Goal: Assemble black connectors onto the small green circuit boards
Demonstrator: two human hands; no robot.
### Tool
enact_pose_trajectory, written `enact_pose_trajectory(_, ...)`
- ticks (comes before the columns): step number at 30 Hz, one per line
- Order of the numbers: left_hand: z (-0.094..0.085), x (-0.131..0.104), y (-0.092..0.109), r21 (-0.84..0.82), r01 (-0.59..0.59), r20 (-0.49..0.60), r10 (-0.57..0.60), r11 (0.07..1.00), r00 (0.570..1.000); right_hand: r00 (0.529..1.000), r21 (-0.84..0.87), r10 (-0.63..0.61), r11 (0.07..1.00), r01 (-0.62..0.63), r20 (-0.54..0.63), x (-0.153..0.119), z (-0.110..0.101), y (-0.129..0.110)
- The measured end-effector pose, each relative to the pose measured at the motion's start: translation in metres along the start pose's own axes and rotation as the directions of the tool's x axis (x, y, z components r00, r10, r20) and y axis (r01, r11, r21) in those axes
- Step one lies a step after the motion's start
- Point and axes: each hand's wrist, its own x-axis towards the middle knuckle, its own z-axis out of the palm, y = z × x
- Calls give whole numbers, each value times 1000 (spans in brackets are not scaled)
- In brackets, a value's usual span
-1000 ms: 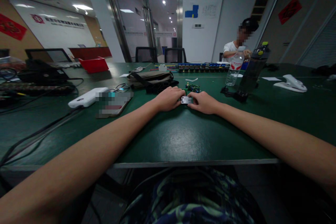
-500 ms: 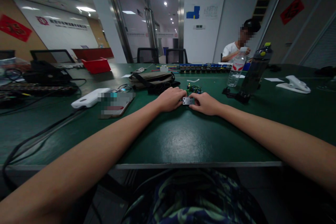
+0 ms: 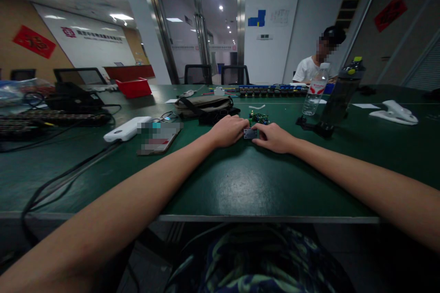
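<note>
A small grey rectangular metal-faced piece is held just above the green table, between my two hands. My left hand is closed on its left edge, the fingertips partly hidden behind it. My right hand pinches the right edge between thumb and index finger. Right behind the piece lies a small heap of green circuit boards. What the piece's far side looks like is hidden.
A grey-brown bag lies behind my left hand. To the left are a phone and a white power bank with cables. A water bottle, a dark bottle and a white plastic part stand right. Another person sits beyond.
The whole view has shifted a little as my head turned left. The grey piece's face has gone from bright to darker, as if tilted. Both hands stay on it.
</note>
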Motion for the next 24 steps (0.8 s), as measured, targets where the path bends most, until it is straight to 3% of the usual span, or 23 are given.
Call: enact_pose_trajectory(24,-8,0,5,37,85,43,-87,996,995,997,34,-50,998,51,-51,-1,2,1)
